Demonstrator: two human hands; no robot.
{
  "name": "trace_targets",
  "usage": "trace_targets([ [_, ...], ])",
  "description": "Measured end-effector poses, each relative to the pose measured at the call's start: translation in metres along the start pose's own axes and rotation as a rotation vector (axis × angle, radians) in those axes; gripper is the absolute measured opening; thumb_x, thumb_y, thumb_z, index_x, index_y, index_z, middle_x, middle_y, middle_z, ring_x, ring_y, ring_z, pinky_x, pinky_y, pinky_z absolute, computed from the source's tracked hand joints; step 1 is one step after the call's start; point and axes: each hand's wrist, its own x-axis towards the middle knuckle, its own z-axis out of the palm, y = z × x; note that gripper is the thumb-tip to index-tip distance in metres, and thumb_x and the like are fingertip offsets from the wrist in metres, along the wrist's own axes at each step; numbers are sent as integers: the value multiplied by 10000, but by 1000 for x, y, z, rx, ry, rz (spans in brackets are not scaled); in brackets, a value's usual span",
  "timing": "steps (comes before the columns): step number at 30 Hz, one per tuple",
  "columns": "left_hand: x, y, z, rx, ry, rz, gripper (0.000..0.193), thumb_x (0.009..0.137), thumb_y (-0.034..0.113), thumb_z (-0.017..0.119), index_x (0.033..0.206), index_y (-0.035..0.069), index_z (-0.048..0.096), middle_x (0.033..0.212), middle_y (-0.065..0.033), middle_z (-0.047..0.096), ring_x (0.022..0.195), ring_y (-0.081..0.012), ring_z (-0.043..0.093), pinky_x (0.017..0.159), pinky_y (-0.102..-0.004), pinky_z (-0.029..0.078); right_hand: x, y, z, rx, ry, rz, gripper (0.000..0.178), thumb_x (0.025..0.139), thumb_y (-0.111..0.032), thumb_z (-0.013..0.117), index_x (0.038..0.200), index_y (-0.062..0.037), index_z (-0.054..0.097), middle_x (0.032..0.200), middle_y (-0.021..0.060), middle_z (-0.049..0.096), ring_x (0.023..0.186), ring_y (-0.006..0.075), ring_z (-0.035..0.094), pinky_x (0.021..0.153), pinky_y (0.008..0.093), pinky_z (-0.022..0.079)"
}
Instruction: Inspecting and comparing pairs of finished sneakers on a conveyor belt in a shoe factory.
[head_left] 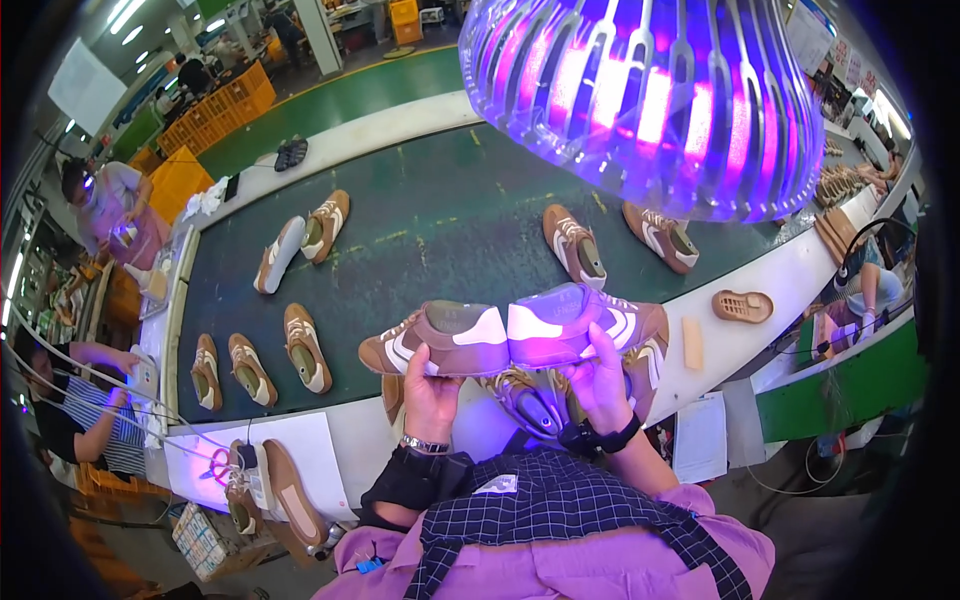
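Observation:
My left hand is closed on a brown sneaker with white side stripes and a white heel patch, its toe pointing left. A matching sneaker, toe to the right, is gripped by my right hand. The two are raised side by side above the near edge of the worktable, heels facing and almost touching. Purple light falls on the right sneaker's heel. Beneath them more shoes stand close to my apron, partly hidden by my hands and the held pair.
A large finned lamp glowing purple hangs at upper right. Several sneakers stand on the green conveyor belt. A tan shoe sole lies on the right ledge. Red-handled scissors rest on white paper. Co-workers are at left.

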Motion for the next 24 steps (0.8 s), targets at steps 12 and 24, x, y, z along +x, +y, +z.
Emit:
trace_targets([
  [12, 6, -1, -2, -45, 30, -22, 447, 847, 248, 600, 1254, 117, 467, 1221, -57, 542, 1111, -234, 522, 902, -432, 459, 5, 3, 2, -19, 50, -15, 378, 889, -313, 568, 1170, -66, 517, 1027, 69, 632, 848, 156, 645, 624, 267, 546],
  [24, 6, -2, -7, 25, 34, 2, 470, 856, 222, 590, 1283, 99, 440, 1243, -66, 530, 1138, -234, 512, 951, -433, 434, 5, 7, -13, -15, 37, -12, 398, 893, -275, 565, 1213, -53, 483, 1135, 89, 587, 1037, 211, 588, 881, 394, 498],
])
